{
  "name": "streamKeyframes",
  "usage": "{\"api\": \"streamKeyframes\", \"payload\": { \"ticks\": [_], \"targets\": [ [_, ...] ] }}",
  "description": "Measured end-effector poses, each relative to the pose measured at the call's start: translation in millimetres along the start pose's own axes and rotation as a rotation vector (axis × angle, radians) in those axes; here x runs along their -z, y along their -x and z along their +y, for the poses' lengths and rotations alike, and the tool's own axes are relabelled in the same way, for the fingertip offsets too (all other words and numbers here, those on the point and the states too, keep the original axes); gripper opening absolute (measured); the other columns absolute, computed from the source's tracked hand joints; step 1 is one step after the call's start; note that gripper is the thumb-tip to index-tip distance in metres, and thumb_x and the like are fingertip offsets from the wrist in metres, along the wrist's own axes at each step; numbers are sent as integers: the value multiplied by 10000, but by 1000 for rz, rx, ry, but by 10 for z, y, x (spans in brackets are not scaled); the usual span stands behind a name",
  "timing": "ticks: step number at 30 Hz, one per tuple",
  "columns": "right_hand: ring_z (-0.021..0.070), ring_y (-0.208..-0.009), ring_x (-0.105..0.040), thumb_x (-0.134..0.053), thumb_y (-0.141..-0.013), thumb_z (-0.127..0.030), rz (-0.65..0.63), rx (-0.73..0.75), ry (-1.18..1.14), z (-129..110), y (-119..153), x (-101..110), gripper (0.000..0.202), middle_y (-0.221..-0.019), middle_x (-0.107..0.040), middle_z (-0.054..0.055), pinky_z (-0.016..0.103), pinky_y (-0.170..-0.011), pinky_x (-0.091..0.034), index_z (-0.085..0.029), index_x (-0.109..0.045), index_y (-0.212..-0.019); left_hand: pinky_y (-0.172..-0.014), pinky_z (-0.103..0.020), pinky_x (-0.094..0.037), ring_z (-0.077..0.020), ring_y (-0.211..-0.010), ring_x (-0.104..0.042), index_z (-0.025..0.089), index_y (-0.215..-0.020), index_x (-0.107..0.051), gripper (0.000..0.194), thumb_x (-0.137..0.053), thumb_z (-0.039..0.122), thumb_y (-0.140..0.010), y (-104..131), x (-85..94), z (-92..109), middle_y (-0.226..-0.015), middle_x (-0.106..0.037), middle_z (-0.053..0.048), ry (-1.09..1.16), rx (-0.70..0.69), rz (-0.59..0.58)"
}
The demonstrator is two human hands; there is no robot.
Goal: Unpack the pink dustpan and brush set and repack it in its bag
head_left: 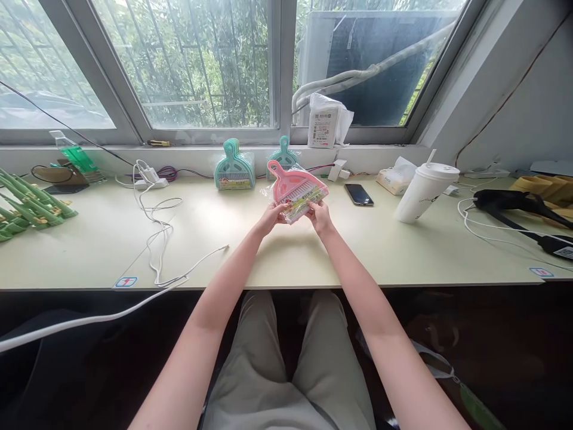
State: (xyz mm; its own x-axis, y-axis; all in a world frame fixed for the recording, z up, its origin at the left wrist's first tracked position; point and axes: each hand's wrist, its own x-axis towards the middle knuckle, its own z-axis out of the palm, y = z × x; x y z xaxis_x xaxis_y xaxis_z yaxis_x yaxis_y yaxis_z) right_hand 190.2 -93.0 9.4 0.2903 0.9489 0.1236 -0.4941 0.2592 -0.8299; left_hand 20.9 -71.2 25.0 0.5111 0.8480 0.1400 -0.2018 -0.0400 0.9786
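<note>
Both my hands hold a pink mini dustpan and brush set (293, 186) in a clear plastic wrapper, lifted a little above the pale desk (286, 257). My left hand (272, 216) pinches the wrapper's lower left edge. My right hand (320, 215) grips its lower right corner. The pink handle points up and away from me. Behind it, two teal dustpan sets (234, 167) (283, 156) stand leaning against the window ledge.
A black phone (358, 194) lies right of the pink set, then a tissue pack (394, 178) and a white lidded cup (425, 192). White cables (156, 233) trail across the left. Green pieces (27, 206) lie far left, a black device (514, 206) far right.
</note>
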Motion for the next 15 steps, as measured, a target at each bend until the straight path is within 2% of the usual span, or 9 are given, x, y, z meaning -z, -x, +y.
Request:
{"api": "streamKeyframes", "payload": {
  "ticks": [4, 10, 15],
  "targets": [
    [154, -782, -700, -698, -750, -166, 46, -14, -33, 10, -20, 22, 177, -869, -728, 4, 324, -808, -603, -197, -605, -898, -731, -397, -599, -199, -725, -708, 166, -1305, -516, 625, -699, 412, -760, 68, -30, 57, -1006, -711, -109, -21, -4, -92],
    [142, -801, -704, -652, -796, -141, 10, -31, -49, 11, -64, 65, 121, -893, -735, 3, 316, -841, -595, -201, -615, -895, -717, -351, -590, -184, -680, -709, 154, -1270, -534, 615, -710, 456, -763, 60, 8, 82, -954, -712, -105, -63, 6, -94],
    [147, -827, -707, -618, -822, -138, 30, -32, -41, -14, -75, 71, 98, -873, -736, 3, 320, -854, -593, -203, -611, -895, -778, -362, -573, -180, -758, -706, 148, -1205, -571, 557, -699, 458, -761, 57, 41, 72, -981, -706, -105, -75, -13, -137]
  ]
}}
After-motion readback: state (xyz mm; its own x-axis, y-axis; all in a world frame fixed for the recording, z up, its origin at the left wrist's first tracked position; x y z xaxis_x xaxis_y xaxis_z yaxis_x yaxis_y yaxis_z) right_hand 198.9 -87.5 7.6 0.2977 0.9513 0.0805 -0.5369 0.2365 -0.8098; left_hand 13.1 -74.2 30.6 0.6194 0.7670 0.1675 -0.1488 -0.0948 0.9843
